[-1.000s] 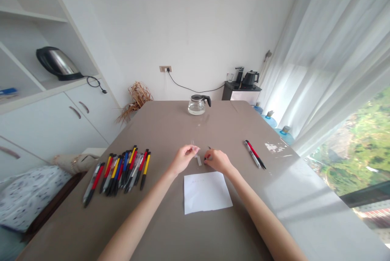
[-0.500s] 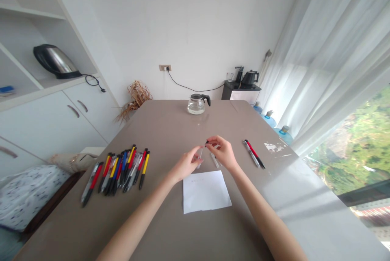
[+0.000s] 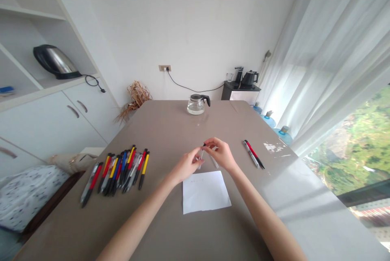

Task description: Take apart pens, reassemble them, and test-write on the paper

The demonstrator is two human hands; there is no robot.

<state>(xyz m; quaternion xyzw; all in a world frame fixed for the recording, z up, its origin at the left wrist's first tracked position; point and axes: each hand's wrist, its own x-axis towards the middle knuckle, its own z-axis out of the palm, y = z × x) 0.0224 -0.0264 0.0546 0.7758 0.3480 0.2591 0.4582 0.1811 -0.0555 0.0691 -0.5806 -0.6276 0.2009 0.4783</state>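
Observation:
My left hand (image 3: 189, 165) pinches a thin, clear pen tube (image 3: 202, 154) that stands nearly upright between thumb and fingers. Between the fingertips of my right hand (image 3: 219, 153) is a small black pen piece (image 3: 204, 144), held at the tube's upper end; whether the two are joined I cannot tell. Partly hidden under my right hand, a clear pen part (image 3: 215, 162) lies on the table. A white sheet of paper (image 3: 206, 192) with faint writing near its top edge lies just below both hands.
Many-coloured pens (image 3: 124, 169) lie bunched on the table's left side. Two more pens (image 3: 254, 154) lie to the right. A glass teapot (image 3: 196, 105) with water stands at the table's far edge. White flakes (image 3: 274, 147) mark the right side.
My right hand has moved slightly left and down, bringing the black piece to the top of the tube. My left hand has barely moved.

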